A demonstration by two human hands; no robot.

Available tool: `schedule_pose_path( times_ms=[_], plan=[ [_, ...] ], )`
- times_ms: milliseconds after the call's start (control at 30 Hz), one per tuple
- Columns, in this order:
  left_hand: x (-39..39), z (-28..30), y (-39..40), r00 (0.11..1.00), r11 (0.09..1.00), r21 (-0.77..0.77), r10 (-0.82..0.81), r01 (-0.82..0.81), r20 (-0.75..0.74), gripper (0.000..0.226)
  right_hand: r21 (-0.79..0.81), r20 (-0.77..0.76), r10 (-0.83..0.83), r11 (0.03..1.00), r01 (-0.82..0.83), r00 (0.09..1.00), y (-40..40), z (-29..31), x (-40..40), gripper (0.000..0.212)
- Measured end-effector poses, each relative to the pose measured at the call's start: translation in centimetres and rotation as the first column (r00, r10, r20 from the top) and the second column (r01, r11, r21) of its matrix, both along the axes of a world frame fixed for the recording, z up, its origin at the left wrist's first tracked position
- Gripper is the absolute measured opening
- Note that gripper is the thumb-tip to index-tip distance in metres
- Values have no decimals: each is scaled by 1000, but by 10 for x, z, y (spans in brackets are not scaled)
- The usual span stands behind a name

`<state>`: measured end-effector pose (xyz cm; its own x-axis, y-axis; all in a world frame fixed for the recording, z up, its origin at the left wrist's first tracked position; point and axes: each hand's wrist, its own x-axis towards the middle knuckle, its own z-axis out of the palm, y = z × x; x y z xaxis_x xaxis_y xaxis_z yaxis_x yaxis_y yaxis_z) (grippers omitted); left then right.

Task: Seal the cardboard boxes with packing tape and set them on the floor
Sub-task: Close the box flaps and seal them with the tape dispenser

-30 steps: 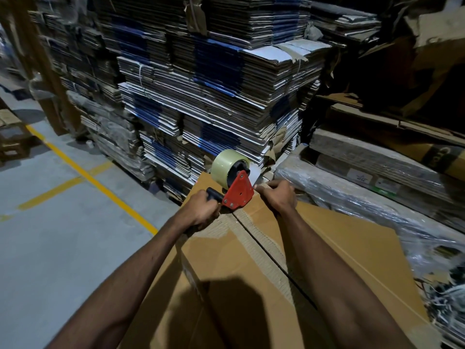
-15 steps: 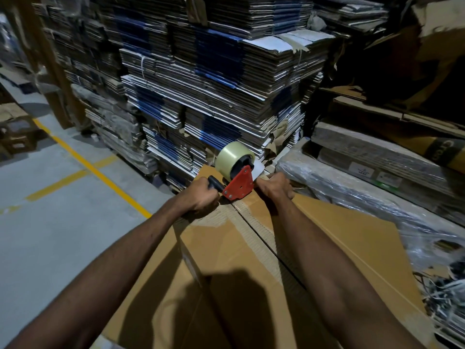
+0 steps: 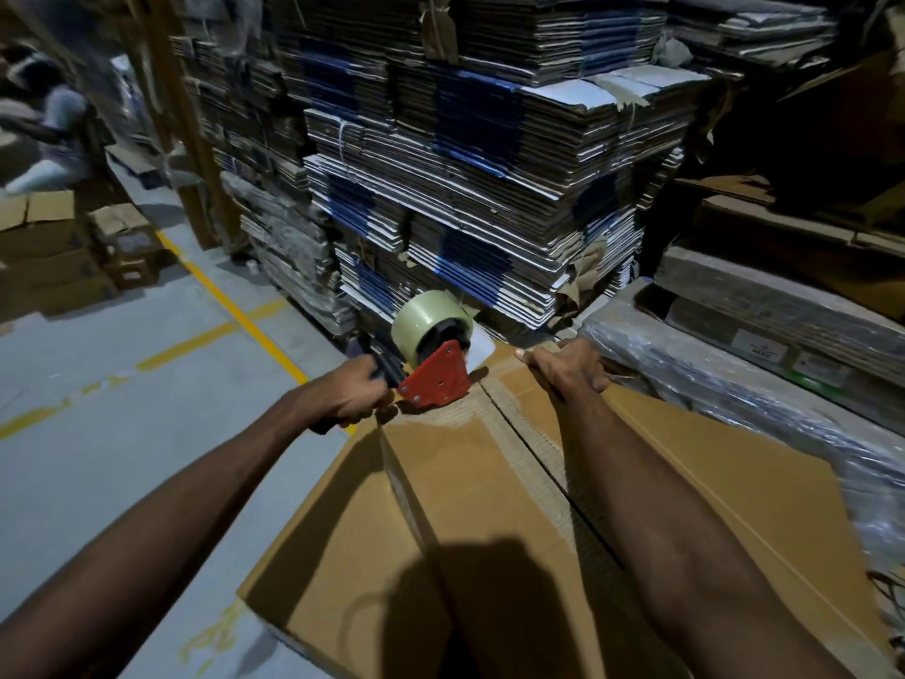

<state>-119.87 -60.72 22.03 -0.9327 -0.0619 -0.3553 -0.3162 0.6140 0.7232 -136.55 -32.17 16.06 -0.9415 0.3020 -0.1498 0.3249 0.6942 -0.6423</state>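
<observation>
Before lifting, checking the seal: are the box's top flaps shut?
Shut: the cardboard box flaps lie flat, meeting at the centre seam.

The left hand [image 3: 350, 394] grips the handle of a red tape dispenser [image 3: 436, 382] set on the far edge of the cardboard box [image 3: 489, 507], over its centre seam. The right hand [image 3: 568, 367] curls over that same far edge, just beside it.
</observation>
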Motion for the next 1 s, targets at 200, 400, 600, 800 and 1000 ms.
schedule_pose_path(
  times_ms=[200,400,600,800,1000],
  plan=[
    [31,-2,-29,997,997,2,80,-80,10,16,20,-24,17,1000,-16,1000,3,-3,1,70],
    [39,2,-22,993,993,-13,114,-114,11,12,266,-91,91,962,-64,992,-12,7,14,72],
    [43,1,-26,996,996,-3,87,-87,33,5,301,-250,540,832,-466,803,-49,12,93,37],
    [44,-1,-36,1000,1000,18,-9,9,-2,7,194,-47,673,731,-654,738,-92,2,174,131],
    [45,-3,-45,995,994,48,-92,94,-40,23,260,-32,552,810,-526,833,-117,-15,181,142]
  ],
)
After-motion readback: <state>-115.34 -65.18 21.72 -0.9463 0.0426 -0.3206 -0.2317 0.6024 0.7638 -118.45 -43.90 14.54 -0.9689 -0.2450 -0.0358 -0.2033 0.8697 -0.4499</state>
